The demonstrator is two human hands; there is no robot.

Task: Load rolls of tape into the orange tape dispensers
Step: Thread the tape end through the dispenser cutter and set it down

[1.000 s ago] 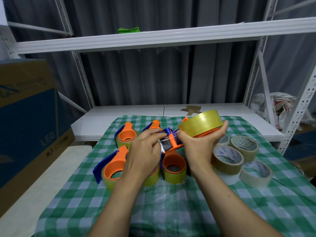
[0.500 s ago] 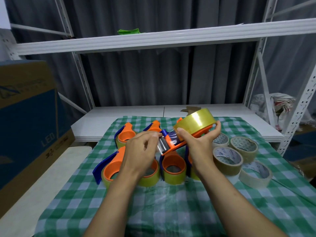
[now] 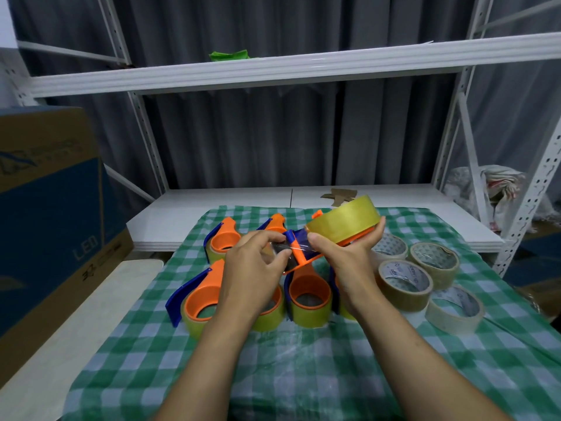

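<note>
Threading looks to be the step: right hand [image 3: 349, 262] grips the dispenser [image 3: 303, 259], roll [image 3: 344, 221] seated, above the loaded dispensers [image 3: 309, 296] mid-cloth [image 3: 303, 375], left hand [image 3: 252, 268] pinches the tape end [image 3: 280, 249] by the blue flap [image 3: 290, 238]; next likely calls for drawing it flat under that flap, 4 spare rolls [image 3: 405, 282] waiting right.

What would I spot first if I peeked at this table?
The big yellow roll jumps out, sitting in an orange dispenser that the right hand holds up mid-picture, while the left hand pinches its tape end. Below them, more loaded dispensers lie on the green checked cloth, with loose rolls to the right.
</note>
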